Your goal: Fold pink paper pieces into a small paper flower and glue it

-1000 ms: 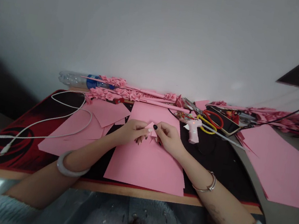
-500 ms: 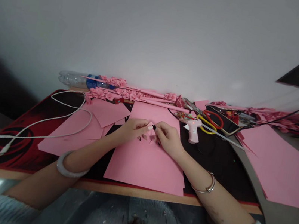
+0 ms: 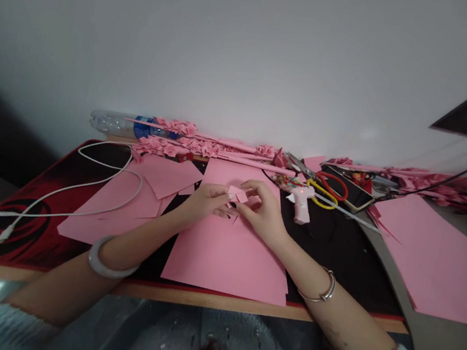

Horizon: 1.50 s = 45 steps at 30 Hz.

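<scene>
A small folded piece of pink paper (image 3: 237, 194) is between my two hands, above the large pink sheets (image 3: 228, 263) on the desk mat. My left hand (image 3: 208, 202) pinches its left side between thumb and fingers. Curved around its right side, my right hand (image 3: 264, 210) has the thumb at the lower edge and the fingers raised near the top, apart from the thumb. Whether the right fingertips touch the paper I cannot make out exactly.
Pink paper flowers (image 3: 202, 147) and a plastic bottle (image 3: 111, 122) lie along the wall. Right of my hands are a pink glue gun (image 3: 301, 203) and scissors (image 3: 323, 192). A white cable (image 3: 77, 210) crosses the left paper sheets (image 3: 114, 197). More sheets (image 3: 438, 255) lie at far right.
My right fingers have opened and lifted away from the pinch, and the small folded paper shows more of its face. The left hand keeps its grip in nearly the same place.
</scene>
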Available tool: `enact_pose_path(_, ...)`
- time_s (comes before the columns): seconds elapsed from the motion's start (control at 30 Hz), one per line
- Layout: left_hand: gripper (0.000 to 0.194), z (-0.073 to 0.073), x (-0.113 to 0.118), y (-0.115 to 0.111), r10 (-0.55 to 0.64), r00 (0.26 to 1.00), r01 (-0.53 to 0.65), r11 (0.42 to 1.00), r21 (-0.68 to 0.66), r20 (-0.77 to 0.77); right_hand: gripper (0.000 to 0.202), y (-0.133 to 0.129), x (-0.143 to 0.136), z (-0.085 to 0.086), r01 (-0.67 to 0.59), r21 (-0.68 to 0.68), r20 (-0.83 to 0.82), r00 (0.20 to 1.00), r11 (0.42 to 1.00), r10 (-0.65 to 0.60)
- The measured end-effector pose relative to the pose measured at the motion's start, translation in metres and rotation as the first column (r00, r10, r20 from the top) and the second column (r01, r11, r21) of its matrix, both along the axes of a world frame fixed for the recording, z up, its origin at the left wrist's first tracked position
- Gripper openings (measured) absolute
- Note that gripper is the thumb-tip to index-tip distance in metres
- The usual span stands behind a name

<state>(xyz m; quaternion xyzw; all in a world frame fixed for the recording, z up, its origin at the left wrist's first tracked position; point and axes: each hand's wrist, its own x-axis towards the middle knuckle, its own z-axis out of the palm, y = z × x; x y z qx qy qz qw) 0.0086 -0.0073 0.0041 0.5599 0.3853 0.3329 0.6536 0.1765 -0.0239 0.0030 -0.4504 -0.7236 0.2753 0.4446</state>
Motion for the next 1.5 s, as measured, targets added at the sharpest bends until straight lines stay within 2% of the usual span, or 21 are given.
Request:
enact_pose_path(0.27, 0.032, -0.0018, 0.0007, -0.0001, 0.01, 0.998, -0.007, 0.998, -0.055, 0.06, 0.006, 0.0028, 0.0024, -0.0029, 0.027, 0.097, -0.009, 1.0, 0.995, -0.026)
enact_pose_path(0.37, 0.031, -0.0031, 0.0003, 0.0001, -0.002, 0.998, 0.006, 0.998, -0.059, 0.067, 0.005, 0.0035, 0.0027, -0.0045, 0.048, 0.132, -0.008, 0.999, 0.99, -0.048)
enact_pose_path(0.53, 0.031, -0.004, 0.0012, -0.0005, -0.008, 0.997, 0.013, 0.998, -0.069, 0.074, 0.008, 0.0042, 0.0034, -0.0061, 0.047, 0.098, -0.024, 0.999, 0.994, -0.045)
enact_pose_path(0.77, 0.027, -0.0018, 0.0037, -0.0023, -0.012, 0.999, 0.013, 1.0, -0.025, 0.05, 0.011, 0.0027, 0.0002, -0.004, -0.022, 0.027, -0.04, 0.999, 0.999, 0.023)
enact_pose_path(1.0, 0.029, -0.002, 0.0042, -0.0028, -0.009, 1.0, 0.009, 1.0, 0.002, 0.022, 0.014, 0.0048, -0.0004, -0.0066, -0.006, -0.114, -0.11, 0.994, 0.993, -0.006)
enact_pose_path(1.13, 0.026, -0.0007, 0.0041, -0.0026, 0.037, 0.999, -0.036, 0.999, -0.032, 0.038, 0.012, 0.0034, -0.0002, -0.0046, -0.029, -0.015, -0.049, 0.998, 0.999, 0.028)
enact_pose_path(1.27, 0.024, -0.0004, 0.0036, -0.0028, 0.027, 0.999, -0.026, 0.999, -0.036, 0.045, 0.014, 0.002, -0.0006, -0.0028, -0.046, 0.1, 0.003, 0.999, 0.994, 0.046)
enact_pose_path(1.37, 0.025, -0.0008, 0.0037, -0.003, 0.005, 0.999, -0.003, 0.999, -0.044, 0.046, 0.004, 0.0023, -0.0002, -0.004, -0.034, 0.088, 0.001, 0.999, 0.996, 0.034)
enact_pose_path(1.5, 0.027, -0.0019, 0.0031, -0.0031, -0.013, 1.0, 0.014, 1.0, -0.018, 0.026, 0.01, 0.0034, 0.0003, -0.0059, -0.019, 0.034, -0.038, 0.999, 0.999, 0.02)
